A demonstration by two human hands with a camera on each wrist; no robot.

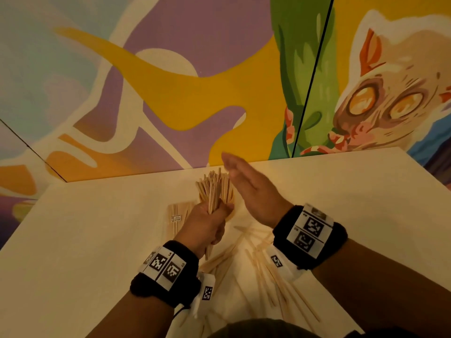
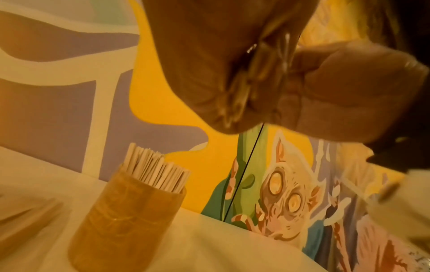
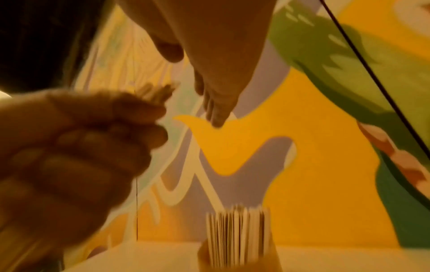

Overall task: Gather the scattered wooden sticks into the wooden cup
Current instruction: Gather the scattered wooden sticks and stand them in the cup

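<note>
The sticks [image 1: 214,191] are pale, bare wood, flat and matt, with cleanly cut ends. The cup [image 2: 125,217] is a warmer amber wood, smooth, with visible grain and a faint sheen on its wall. The table [image 1: 97,240] has a cream top with a fine, matt, slightly grainy texture. A flat pack of sticks [image 1: 177,215] bears a small white paper label. The wristbands [image 1: 166,286] are black soft cloth carrying white printed marker cards. The wall [image 1: 195,93] is flat-painted and matt.
</note>
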